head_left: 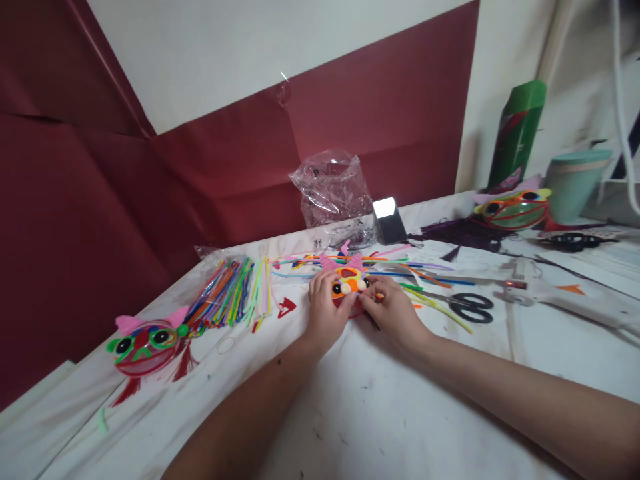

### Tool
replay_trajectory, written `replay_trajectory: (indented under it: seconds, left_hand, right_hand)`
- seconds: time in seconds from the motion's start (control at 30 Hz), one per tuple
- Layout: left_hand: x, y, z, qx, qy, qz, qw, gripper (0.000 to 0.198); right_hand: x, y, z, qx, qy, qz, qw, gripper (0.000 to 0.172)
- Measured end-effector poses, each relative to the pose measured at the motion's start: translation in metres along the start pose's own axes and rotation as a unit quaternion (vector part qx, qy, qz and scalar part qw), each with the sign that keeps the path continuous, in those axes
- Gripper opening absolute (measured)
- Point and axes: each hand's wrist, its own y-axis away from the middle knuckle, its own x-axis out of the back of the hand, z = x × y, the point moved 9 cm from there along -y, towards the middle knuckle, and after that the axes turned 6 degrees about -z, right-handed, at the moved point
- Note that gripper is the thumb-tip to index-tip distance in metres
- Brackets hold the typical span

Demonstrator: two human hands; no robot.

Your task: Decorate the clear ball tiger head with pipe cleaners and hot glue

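Our left hand (324, 313) and right hand (393, 310) pinch a small craft face (347, 287) at mid-desk (360, 400): orange and red, pink ears, black eyes, white pompoms. Scissors (467, 307) and a glue gun (545, 293) lie to the right, bundled pipe cleaners (225, 293) to the left, a crumpled plastic bag (333, 190) beyond.

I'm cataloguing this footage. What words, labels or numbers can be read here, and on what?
None can be read.
Plastic bag: dark print near its bottom, too small and blurred.
Green bottle: red and white label, blurred.
The mask between the hands carries no text.
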Motion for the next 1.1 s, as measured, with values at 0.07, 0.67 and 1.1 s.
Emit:
replay_trajectory:
  seconds: [0.07,0.67,1.1]
  left_hand:
    - [0.001,-0.001,-0.002,0.017,0.006,0.012,1.000,0.027]
    - [0.004,-0.007,-0.014,0.032,0.010,0.003,0.999,0.031]
    - [0.002,-0.006,-0.010,0.011,0.015,-0.006,1.000,0.031]
  right_hand:
    - [-0.001,0.001,-0.001,0.005,-0.004,-0.002,1.000,0.018]
    - [-0.002,-0.003,0.016,-0.067,-0.101,-0.016,0.993,0.021]
    - [-0.013,0.000,0.027,-0.130,-0.146,-0.013,0.981,0.033]
